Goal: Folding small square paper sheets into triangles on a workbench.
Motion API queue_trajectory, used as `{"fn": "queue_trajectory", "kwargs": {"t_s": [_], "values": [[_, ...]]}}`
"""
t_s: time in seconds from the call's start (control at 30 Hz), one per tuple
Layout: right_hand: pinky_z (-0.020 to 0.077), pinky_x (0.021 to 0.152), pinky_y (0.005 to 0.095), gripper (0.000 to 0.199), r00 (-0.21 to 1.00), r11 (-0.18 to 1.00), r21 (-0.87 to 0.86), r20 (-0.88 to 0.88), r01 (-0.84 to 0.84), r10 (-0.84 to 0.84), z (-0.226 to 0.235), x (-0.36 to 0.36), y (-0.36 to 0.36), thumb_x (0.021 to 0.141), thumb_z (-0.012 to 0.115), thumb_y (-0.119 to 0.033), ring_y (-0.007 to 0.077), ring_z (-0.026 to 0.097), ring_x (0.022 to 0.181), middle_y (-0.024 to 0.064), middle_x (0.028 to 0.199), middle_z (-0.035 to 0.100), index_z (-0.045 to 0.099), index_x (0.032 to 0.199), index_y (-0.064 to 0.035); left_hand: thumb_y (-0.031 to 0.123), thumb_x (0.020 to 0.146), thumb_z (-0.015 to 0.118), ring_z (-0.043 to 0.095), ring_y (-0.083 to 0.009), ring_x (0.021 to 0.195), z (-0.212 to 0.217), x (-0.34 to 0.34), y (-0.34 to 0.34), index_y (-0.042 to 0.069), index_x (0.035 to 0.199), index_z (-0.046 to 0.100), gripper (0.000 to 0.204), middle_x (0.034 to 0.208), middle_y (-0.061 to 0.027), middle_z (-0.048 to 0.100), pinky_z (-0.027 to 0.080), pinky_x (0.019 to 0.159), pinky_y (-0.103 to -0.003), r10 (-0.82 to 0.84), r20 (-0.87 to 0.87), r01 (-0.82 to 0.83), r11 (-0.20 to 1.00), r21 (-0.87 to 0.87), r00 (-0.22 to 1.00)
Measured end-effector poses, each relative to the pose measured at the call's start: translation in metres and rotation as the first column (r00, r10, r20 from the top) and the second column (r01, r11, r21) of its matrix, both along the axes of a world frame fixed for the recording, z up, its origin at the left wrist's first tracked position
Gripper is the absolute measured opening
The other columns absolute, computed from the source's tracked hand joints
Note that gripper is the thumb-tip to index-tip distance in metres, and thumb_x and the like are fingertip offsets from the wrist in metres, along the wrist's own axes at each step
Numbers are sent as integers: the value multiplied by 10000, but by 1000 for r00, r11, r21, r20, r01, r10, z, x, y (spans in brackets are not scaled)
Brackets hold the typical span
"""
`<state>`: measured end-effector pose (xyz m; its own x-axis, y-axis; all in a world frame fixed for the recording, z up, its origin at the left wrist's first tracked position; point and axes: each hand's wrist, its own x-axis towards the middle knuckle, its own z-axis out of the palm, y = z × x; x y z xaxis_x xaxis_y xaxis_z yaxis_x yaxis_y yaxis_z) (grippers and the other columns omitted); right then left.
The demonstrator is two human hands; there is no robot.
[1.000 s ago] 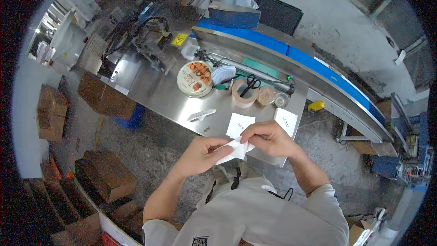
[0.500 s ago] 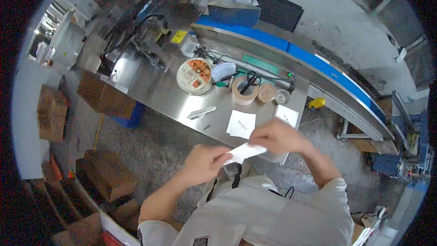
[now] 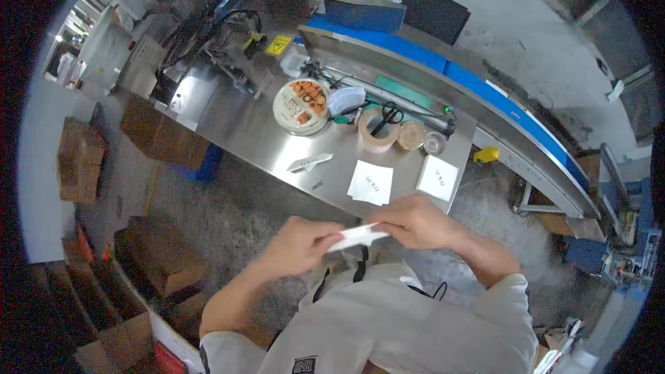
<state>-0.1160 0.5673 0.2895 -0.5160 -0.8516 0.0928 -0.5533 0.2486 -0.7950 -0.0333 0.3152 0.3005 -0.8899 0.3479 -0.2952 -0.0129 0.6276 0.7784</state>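
Note:
In front of my body, just off the table's front edge, both hands hold a narrow piece of white paper (image 3: 356, 237) that looks folded. My left hand (image 3: 299, 244) pinches its left end between thumb and fingers. The right end is gripped by my right hand (image 3: 414, 223), with the fingers bent over it. Beyond the hands, white square sheets (image 3: 370, 183) with small dark marks lie on the metal table (image 3: 260, 149). To their right sits a thicker white square stack (image 3: 437, 178). A folded white slip (image 3: 309, 162) lies to the left.
Farther back stand a round tin (image 3: 300, 109) with a food picture, a wide tape roll (image 3: 378, 144) with scissors (image 3: 388, 113) in it, and smaller tape rolls (image 3: 411, 136). A metal bar (image 3: 409, 105) runs behind them. Cardboard boxes (image 3: 82, 161) are on the left floor.
The paper has come to lie flatter and looks narrower. My right hand has moved slightly left and closer to my left hand. The view has shifted a little.

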Motion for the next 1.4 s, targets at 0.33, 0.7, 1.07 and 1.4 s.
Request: {"fn": "queue_trajectory", "kwargs": {"t_s": [0.33,0.7,1.07,1.4], "values": [[560,789,411,322,735,962,-190,-622,194,-271,-22,-11,-1,701,665,-124,270,680,938,98,1033,677,647,1015,-57,283,1009,548,684,-218,981,-59,18,-2,-55,1221,583,401,1106,-148,679,560,834,-326,211,556,-544,638,545,804],[533,826,382,295,791,875,-219,-374,432,-485,-55,-5,-25,717,647,44,308,637,1043,167,1152,648,653,1001,-32,173,921,692,670,-163,908,-69,0,34,-40,1174,631,337,1058,-118,679,579,757,-287,646,599,-842,132,523,473],[489,950,382,517,268,829,56,932,556,-243,-106,22,-72,939,653,-270,216,593,1131,109,1266,600,471,1362,-36,111,929,673,645,-134,909,-106,-2,33,-18,1142,667,249,1026,-92,682,552,799,-270,712,551,-796,19,605,435],[531,763,409,332,850,928,335,525,-161,-42,-98,-29,-95,777,671,-215,351,679,835,202,874,685,668,1041,-15,53,849,740,628,-91,814,-145,-8,-29,-28,1064,677,238,907,-41,686,513,714,-245,459,406,-613,563,555,790]]}}
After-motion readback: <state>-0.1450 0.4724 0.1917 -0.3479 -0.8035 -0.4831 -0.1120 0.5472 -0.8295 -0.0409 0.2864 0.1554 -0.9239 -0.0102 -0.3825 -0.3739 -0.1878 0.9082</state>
